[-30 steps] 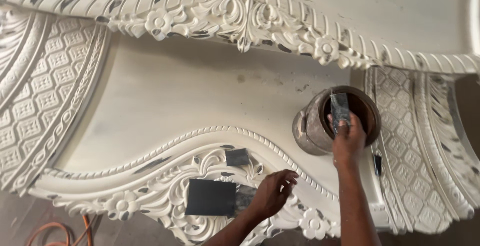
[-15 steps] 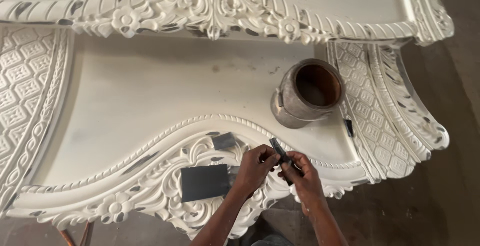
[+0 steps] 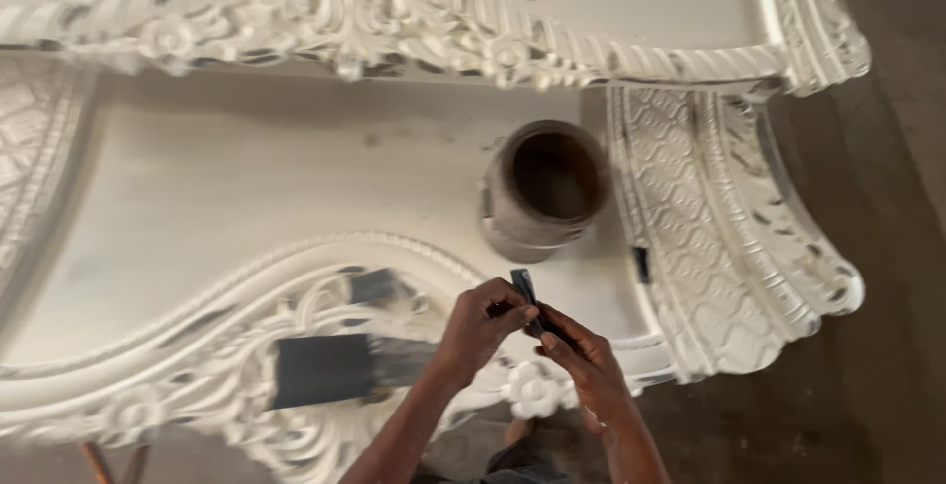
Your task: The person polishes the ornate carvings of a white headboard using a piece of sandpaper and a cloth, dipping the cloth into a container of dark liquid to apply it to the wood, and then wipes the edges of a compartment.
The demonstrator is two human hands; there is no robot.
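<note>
A large white carved wooden panel (image 3: 246, 178) with floral relief lies flat below me. Over its near carved edge my left hand (image 3: 481, 326) and my right hand (image 3: 579, 356) meet, both pinching a small dark piece of sandpaper (image 3: 525, 292) between the fingertips. A brown round pot (image 3: 545, 188), open at the top, stands on the flat white surface just beyond the hands.
A dark sheet of sandpaper (image 3: 323, 370) lies on the carving left of my hands, with a smaller dark piece (image 3: 372, 285) above it. Another small dark scrap (image 3: 641, 263) lies right of the pot. Bare dusty floor (image 3: 887, 247) runs along the right.
My right hand came away from the pot's mouth with the small dark piece and moved down to meet my left hand. The view shifted right.
</note>
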